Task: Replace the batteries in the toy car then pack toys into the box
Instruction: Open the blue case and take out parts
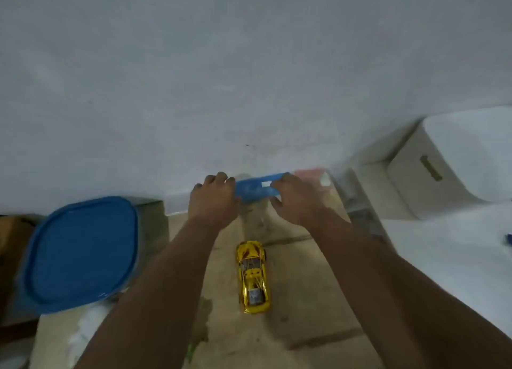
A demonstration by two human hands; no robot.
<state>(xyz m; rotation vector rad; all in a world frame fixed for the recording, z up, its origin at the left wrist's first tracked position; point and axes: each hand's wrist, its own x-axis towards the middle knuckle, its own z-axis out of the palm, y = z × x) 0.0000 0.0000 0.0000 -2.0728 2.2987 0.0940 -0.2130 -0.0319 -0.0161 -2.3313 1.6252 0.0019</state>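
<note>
I am holding a blue flat object (256, 189) (too blurred to name) with both hands, my left hand (214, 195) gripping its left end and my right hand (295, 199) pinching its right end. The yellow toy car (252, 275) is lying on the floor below this object, between my forearms, untouched. A blue lid (80, 252) is sitting to the car's left.

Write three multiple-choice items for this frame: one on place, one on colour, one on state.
1. Where is the toy car?
A. on the floor between the forearms
B. on the blue lid
C. in the left hand

2. What colour is the flat piece that both hands hold?
A. red
B. blue
C. yellow

3. How is the left hand?
A. flat on the floor
B. hanging idle
C. curled on one end of the flat piece

Answers:
1 A, the car lies on the floor tiles below the hands.
2 B, blue shows between the left hand and the right hand.
3 C, its fingers wrap the piece's left end.
</note>
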